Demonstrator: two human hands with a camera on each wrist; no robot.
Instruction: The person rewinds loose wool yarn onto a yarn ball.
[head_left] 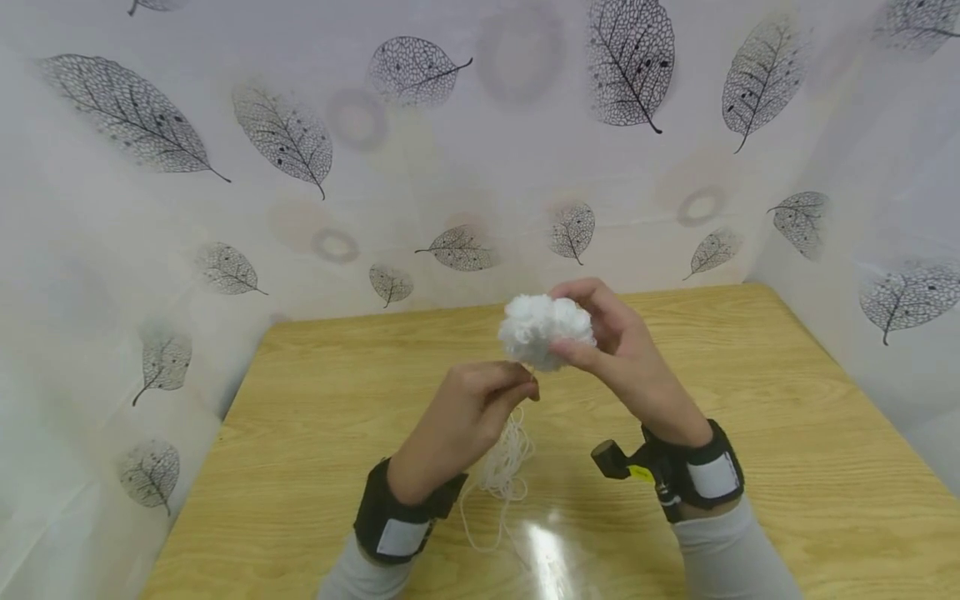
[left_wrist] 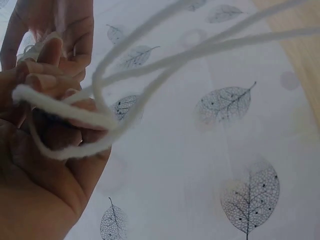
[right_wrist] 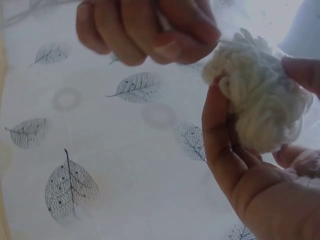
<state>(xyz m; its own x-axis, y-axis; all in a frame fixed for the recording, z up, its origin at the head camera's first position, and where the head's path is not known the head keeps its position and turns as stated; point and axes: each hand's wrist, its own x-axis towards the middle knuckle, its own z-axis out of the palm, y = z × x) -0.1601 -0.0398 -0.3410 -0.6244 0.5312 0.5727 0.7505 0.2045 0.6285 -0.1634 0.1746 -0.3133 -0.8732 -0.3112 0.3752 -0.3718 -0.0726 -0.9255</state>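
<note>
A white fluffy yarn bundle (head_left: 546,327) is raised above the table, gripped by my right hand (head_left: 626,354). In the right wrist view, the fingers and thumb curl round the looped yarn bundle (right_wrist: 265,102). Just below and left of it, my left hand (head_left: 476,412) has its thumb and fingertips pinched together at a strand coming off the bundle. White yarn (left_wrist: 90,148) loops across the left fingers in the left wrist view and runs off to the upper right. What sits inside the left fist is partly hidden.
A loose tangle of white yarn (head_left: 506,467) lies on the wooden table (head_left: 315,400) beneath the hands. A pale sheet with a leaf print (head_left: 420,150) rises behind the table and along its sides. Light reflects off the tabletop near the front.
</note>
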